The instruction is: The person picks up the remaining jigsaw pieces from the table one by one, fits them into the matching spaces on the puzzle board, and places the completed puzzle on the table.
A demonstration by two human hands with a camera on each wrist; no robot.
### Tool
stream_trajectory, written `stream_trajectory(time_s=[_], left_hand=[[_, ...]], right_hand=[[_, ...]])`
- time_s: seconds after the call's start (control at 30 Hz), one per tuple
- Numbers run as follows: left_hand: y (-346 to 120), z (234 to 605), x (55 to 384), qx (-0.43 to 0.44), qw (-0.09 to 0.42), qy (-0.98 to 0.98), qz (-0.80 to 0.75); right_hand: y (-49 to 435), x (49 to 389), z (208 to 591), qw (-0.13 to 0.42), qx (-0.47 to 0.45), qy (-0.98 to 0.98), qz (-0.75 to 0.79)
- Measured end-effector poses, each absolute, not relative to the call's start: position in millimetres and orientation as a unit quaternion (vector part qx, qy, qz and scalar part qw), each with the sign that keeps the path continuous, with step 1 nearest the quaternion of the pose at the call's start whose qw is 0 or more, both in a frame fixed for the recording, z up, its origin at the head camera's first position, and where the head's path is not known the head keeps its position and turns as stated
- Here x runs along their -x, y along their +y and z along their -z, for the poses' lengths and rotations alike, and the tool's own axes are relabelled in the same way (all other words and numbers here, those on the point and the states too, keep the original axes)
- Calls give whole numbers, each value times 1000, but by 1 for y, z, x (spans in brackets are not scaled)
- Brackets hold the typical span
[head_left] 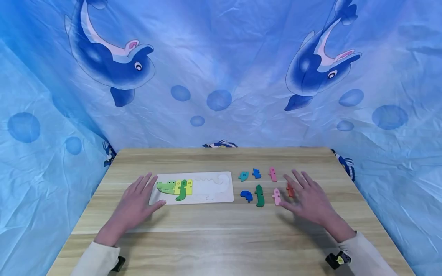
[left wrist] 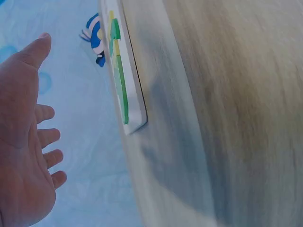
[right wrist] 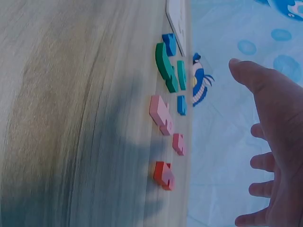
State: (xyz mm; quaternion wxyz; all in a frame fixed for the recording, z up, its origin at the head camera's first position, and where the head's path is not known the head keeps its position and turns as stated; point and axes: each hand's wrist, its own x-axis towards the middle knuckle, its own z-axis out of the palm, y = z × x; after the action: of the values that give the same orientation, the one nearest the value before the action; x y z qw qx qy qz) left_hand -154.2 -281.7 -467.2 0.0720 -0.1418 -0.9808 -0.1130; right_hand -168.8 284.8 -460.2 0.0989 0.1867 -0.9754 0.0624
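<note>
A white puzzle board (head_left: 214, 191) lies on the table, its left part filled by a green crocodile head (head_left: 167, 186), yellow pieces (head_left: 188, 188) and a green leg piece (head_left: 181, 196). My left hand (head_left: 136, 201) hovers by the board's left end, fingers spread and holding nothing. Over the loose pieces on the right is my right hand (head_left: 309, 201), also spread and holding nothing; it partly covers a red piece (head_left: 289, 189). Near its thumb lies a pink piece (head_left: 277, 196). In the right wrist view the red piece (right wrist: 164, 176) rests on the table, apart from the hand.
More loose pieces lie right of the board: teal (head_left: 243, 176), blue (head_left: 256, 173), another pink (head_left: 272, 174), dark blue (head_left: 246, 196) and long green (head_left: 260, 196). The wooden table (head_left: 221, 237) ends at a blue dolphin-print sheet (head_left: 248, 126) behind and at both sides.
</note>
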Motion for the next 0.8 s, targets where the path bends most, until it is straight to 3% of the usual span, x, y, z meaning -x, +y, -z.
stream_trajectory(time_s=[0.57, 0.8], left_hand=[[-308, 491, 172, 109, 46, -962, 247], [-311, 498, 175, 92, 13, -955, 282]], right_hand=[[310, 171, 462, 133, -178, -964, -149], [319, 174, 462, 141, -172, -958, -184]])
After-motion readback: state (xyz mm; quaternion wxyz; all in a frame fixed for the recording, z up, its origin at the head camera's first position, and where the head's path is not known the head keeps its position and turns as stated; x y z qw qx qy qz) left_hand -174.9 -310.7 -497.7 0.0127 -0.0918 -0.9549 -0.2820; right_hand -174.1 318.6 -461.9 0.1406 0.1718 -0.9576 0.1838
